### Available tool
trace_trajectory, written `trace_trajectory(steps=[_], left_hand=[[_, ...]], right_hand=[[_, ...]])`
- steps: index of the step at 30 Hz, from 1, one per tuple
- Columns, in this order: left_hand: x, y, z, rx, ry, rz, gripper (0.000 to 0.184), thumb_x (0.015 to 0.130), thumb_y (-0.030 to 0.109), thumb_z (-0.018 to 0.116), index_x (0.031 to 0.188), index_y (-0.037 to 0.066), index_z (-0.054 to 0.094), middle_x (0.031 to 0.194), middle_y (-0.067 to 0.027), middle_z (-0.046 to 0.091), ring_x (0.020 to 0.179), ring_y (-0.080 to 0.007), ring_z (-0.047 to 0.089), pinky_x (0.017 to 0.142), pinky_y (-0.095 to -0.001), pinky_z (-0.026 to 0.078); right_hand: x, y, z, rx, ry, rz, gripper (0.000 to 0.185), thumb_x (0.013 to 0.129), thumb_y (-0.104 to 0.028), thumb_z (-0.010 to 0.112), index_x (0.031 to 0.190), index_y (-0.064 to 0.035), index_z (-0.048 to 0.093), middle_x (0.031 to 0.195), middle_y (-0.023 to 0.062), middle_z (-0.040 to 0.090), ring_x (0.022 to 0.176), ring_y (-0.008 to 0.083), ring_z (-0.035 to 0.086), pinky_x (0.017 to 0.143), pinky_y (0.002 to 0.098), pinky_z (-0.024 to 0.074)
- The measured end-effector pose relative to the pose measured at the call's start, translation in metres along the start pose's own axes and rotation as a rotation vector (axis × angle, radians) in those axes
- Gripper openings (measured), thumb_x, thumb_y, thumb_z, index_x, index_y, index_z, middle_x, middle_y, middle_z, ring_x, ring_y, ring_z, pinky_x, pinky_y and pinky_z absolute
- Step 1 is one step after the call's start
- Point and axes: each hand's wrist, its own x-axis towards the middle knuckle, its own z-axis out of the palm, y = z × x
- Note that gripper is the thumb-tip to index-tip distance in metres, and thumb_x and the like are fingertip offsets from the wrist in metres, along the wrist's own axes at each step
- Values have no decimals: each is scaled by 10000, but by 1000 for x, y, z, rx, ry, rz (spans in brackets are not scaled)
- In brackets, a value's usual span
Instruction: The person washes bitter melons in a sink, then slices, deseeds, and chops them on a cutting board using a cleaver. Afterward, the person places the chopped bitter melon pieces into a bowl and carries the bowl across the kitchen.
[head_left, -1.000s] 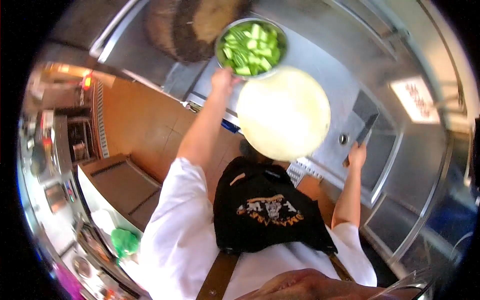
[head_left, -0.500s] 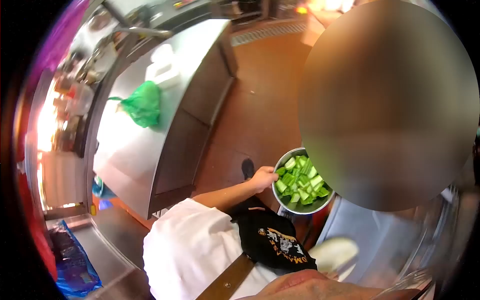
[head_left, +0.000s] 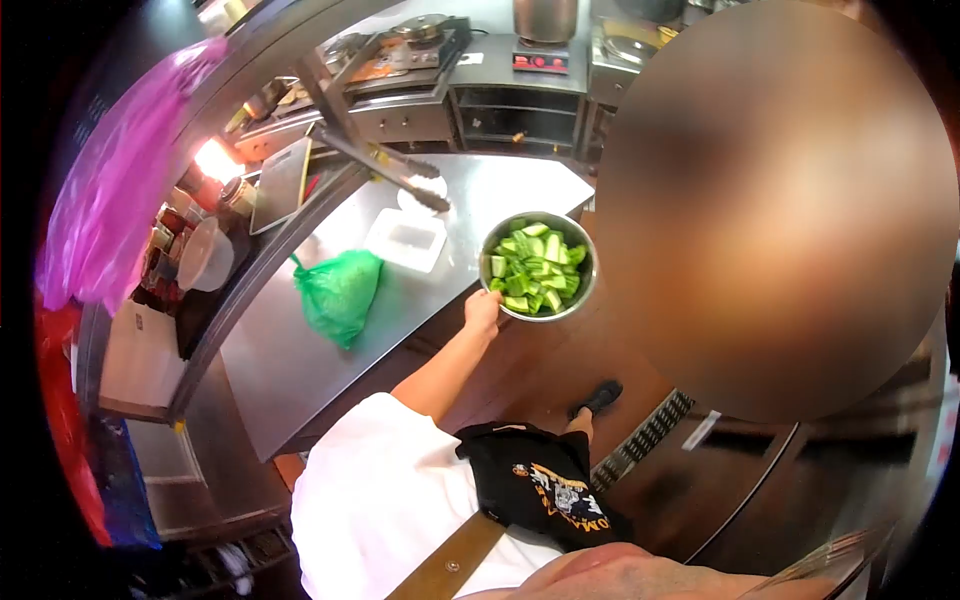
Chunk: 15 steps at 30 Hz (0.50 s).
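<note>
My left hand (head_left: 483, 312) grips the near left rim of a round metal bowl (head_left: 592, 284), its fingers closed on the edge. Chopped green vegetables (head_left: 538, 262), with pale and dark green pieces, fill much of the bowl. It is held in the air beside the right end of a steel counter (head_left: 300, 395). A white container (head_left: 408, 240) sits on that counter, left of the bowl. Near it lies a tied green plastic bag (head_left: 342, 295). My right hand does not show; a large blurred disc covers the right side.
Metal tongs (head_left: 385, 168) hang from a rail above the counter. Purple plastic (head_left: 130, 190) hangs at the left. At the back, a large pot (head_left: 545, 20) stands on a cooker with a red panel (head_left: 540, 62). Brown floor (head_left: 530, 375) lies below, with my shoe (head_left: 600, 397) on it.
My view has turned, and the bowl in my left hand has come up beside the counter's end. The pale round thing at the lower right has left the view.
</note>
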Motion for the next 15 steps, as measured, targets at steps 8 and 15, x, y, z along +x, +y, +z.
trace_trajectory(steps=[8,15], left_hand=[[112,0,94,-331,380,13,225,821,31,533,1043,-4,545,970,-159,621,837,-302,658,617,-448,577],[129,-9,166,-545,337,-169,423,851,56,469,1260,-53,478,1085,-207,635,903,-354,668,741,-505,592]], right_hand=[[316,-288,-66,-62,-228,-408,109,944,-163,606,895,-66,609,732,76,616,638,171,596,571,342,498],[598,-646,-33,-213,-188,-674,163,942,-176,580,899,-26,629,708,40,588,608,134,534,536,286,439]])
